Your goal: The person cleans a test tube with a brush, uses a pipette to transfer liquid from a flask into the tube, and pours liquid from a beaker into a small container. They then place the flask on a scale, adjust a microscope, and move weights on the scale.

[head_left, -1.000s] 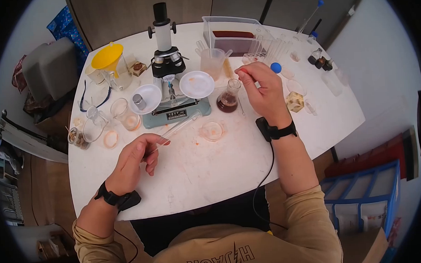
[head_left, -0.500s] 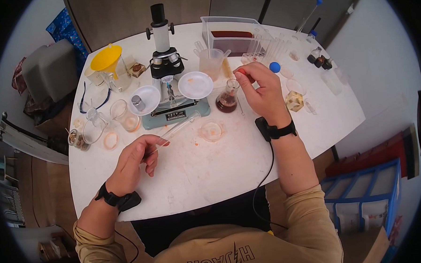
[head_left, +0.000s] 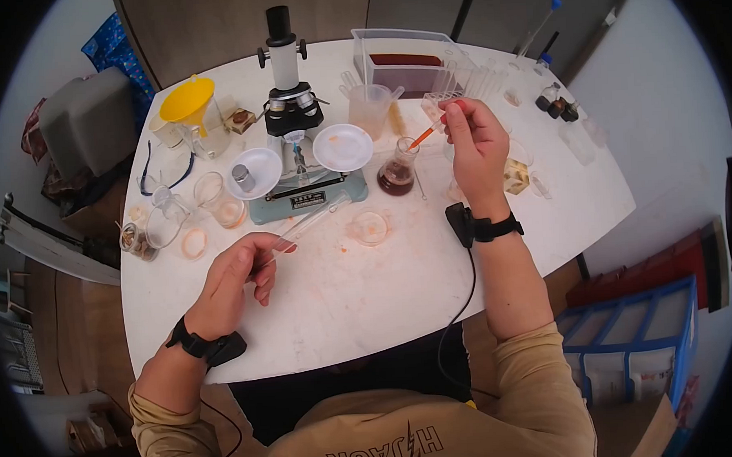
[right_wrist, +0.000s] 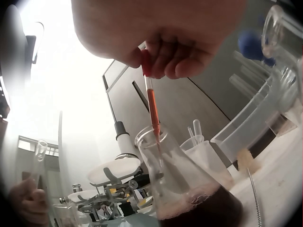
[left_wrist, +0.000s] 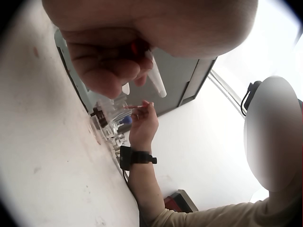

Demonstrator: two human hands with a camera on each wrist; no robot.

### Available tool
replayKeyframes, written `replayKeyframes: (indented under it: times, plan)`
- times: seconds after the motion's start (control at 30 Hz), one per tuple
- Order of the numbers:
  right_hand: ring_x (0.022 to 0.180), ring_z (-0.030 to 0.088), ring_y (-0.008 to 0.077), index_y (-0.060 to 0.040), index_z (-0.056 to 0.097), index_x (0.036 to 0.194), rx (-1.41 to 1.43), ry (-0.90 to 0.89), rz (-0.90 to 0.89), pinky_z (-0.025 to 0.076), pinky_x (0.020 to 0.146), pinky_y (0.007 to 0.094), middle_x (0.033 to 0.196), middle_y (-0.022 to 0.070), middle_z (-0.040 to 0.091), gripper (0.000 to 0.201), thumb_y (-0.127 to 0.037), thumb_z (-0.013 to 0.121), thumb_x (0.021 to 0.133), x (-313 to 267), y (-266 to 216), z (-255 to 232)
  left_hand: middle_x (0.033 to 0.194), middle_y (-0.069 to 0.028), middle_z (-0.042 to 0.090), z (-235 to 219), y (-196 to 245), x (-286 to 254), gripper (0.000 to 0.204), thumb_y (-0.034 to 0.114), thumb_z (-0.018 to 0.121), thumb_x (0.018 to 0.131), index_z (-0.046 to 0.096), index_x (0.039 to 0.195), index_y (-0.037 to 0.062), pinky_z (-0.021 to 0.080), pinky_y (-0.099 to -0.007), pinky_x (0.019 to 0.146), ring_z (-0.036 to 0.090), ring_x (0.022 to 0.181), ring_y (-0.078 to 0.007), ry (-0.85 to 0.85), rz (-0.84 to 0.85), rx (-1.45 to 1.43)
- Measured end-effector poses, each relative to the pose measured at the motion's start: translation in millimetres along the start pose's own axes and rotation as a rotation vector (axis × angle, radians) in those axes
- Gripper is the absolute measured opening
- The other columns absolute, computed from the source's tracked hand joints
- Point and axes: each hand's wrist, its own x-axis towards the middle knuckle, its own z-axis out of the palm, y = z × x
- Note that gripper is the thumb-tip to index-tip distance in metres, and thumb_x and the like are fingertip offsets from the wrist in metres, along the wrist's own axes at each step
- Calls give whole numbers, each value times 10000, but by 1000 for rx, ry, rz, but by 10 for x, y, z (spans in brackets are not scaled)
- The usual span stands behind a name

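Observation:
My right hand [head_left: 479,154] pinches the red rubber bulb [right_wrist: 146,64] of a glass dropper [head_left: 426,134]. Orange-red liquid fills much of its tube, and its lower end is inside the neck of a conical flask [head_left: 396,176]. Dark red-brown liquid with froth along its edge lies in the flask, below the dropper. On the left, my left hand [head_left: 233,279] holds a clear test tube [head_left: 320,214], slanted with its mouth up and to the right. Something red shows against the palm in the left wrist view. A shallow glass dish [head_left: 371,228] with orange residue sits between the hands.
Behind the hands stand a balance [head_left: 308,200] with two white pans, a microscope [head_left: 286,85] and a plastic beaker [head_left: 369,114]. Glass beakers [head_left: 209,190] and a yellow funnel [head_left: 187,101] are at left. Test tubes [head_left: 482,83] and small bottles [head_left: 558,104] stand back right.
My right hand has moved up and to the right, raising the dropper, so its orange-filled tube now shows above the flask's mouth. The left hand and test tube have stayed put.

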Motion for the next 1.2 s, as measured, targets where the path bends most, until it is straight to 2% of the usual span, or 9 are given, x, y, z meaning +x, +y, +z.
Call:
replayKeyframes:
  times: [0.1,0.2,0.57,0.63,0.67,0.7,0.83,0.9,1.2]
  plan:
    - [845,632,64,8,788,1182,132,81,97,517,748,229,1026,14,780,245,-224,712,1167,21,-39,-22,816,13,503,0,6,0,723,615,382,1216,668,1385,-28,509,-277,629,501,678,-98,1,2,-4]
    - [853,626,52,-2,791,1201,188,4,123,511,740,217,1032,8,778,263,-246,698,1176,27,-16,-51,816,12,504,-4,11,0,720,610,384,1218,668,1384,-30,511,-278,630,501,678,-99,0,5,-1]
    - [837,621,55,-12,798,1195,151,54,141,516,733,224,994,0,761,276,-268,698,1175,35,-33,-41,824,7,507,-14,-1,0,692,576,375,1227,661,1396,-31,515,-278,630,499,688,-100,-4,9,0]
    - [833,620,57,-8,797,1195,147,72,134,516,731,226,983,-1,757,279,-268,695,1176,57,-35,-60,833,6,512,-7,10,0,584,473,415,1229,657,1406,-28,516,-277,636,499,695,-97,-1,9,-28]
    - [830,621,62,-1,794,1201,190,123,138,516,726,230,977,2,748,289,-268,686,1179,73,-44,-78,833,6,512,1,24,-2,584,473,415,1229,657,1406,-28,516,-277,636,499,695,-97,0,8,-28]
    - [827,622,67,6,791,1207,233,174,141,517,721,233,971,5,739,299,-269,676,1183,86,-53,-93,838,7,516,10,44,-3,517,402,436,1220,653,1414,-26,517,-275,642,500,698,-95,2,-13,-8]
    - [824,630,83,20,779,1236,403,193,177,519,706,245,966,16,722,318,-265,643,1193,100,-112,-100,858,6,530,2,39,-2,390,221,468,1185,643,1437,-20,519,-269,658,504,709,-92,-10,-40,-3]
    - [827,644,99,23,766,1271,534,122,260,521,699,255,976,27,719,329,-263,620,1201,67,-194,-66,865,5,533,9,43,-1,386,213,462,1187,642,1440,-17,519,-269,660,506,713,-92,-7,-41,0]
    - [850,668,109,21,756,1304,696,-123,326,527,698,267,993,27,726,328,-258,612,1209,-195,-398,144,878,3,525,23,46,12,388,187,437,1179,643,1443,-8,519,-270,672,502,732,-94,-6,-74,-8]
